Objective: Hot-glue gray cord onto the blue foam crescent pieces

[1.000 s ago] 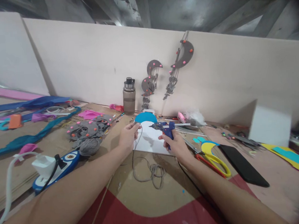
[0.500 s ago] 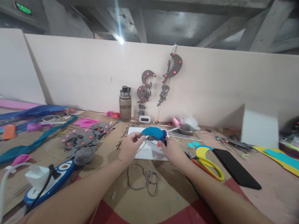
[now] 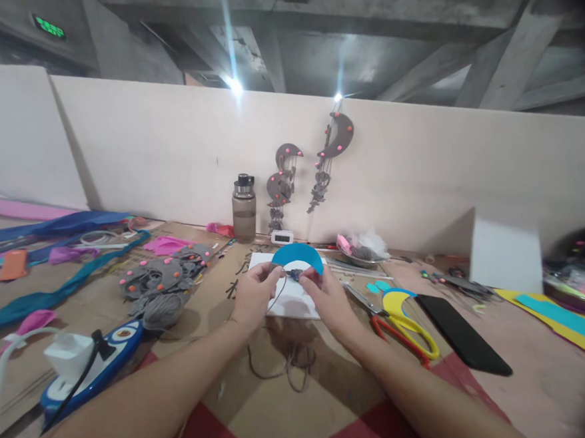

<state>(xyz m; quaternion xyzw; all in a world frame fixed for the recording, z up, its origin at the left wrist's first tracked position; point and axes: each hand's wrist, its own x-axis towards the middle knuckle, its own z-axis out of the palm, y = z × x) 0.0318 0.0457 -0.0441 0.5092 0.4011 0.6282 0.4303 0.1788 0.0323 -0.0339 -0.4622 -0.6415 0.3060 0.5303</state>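
In the head view, my left hand [image 3: 255,293] pinches a grey cord [image 3: 279,292] that trails down from its fingertips. My right hand [image 3: 328,300] has its thumb and fingers closed at the right end of a small dark blue piece [image 3: 294,274], which spans the gap between both hands; its exact shape is too small to make out. Just behind the fingers a bright blue crescent [image 3: 297,252] stands over a white sheet [image 3: 293,306], its right tip by my right hand. Loose loops of grey cord [image 3: 300,368] lie on the cardboard nearer me.
Scissors [image 3: 405,324] and a black phone [image 3: 461,334] lie right of my arm. Left are a power strip [image 3: 94,359], a grey yarn ball [image 3: 163,310] and grey felt pieces with pompoms [image 3: 163,271]. A bottle [image 3: 244,209] and small clock [image 3: 282,238] stand behind.
My right hand has shifted and turned, so the crescent's right end shows more and the dark blue piece stretches between the hands. The view has tilted up slightly.
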